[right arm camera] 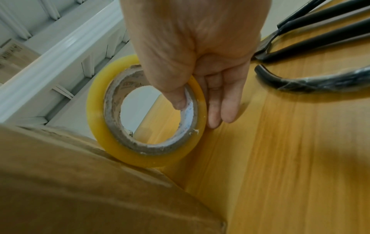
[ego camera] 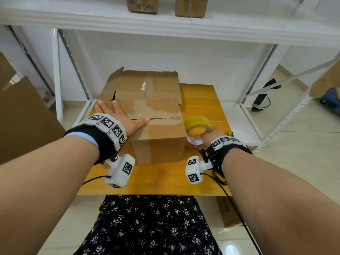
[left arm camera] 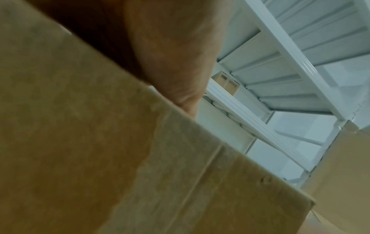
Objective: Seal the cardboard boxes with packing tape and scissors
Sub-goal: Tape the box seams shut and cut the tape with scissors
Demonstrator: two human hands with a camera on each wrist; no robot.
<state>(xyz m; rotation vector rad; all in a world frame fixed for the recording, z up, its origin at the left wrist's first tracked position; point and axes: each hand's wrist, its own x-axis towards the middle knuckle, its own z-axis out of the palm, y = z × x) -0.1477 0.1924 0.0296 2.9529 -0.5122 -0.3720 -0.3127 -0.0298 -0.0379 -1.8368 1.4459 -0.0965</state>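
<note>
Head view: box steadied, tape roll taken up.
Left hand (ego camera: 117, 115) lies flat holding the cardboard box (ego camera: 147, 115) flaps down; right hand (ego camera: 211, 136) pinches the packing tape roll (ego camera: 197, 124) for taping.

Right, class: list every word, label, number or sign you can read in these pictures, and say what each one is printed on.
None can be read for certain.
Tape roll inner core: print, too blurred to read.
Shelf boxes: dark labels, too small and cut off.
Cardboard box top, right edge: small marks, unreadable.
Wrist bands and wrist cameras: black and white square code markers, no words.
</note>
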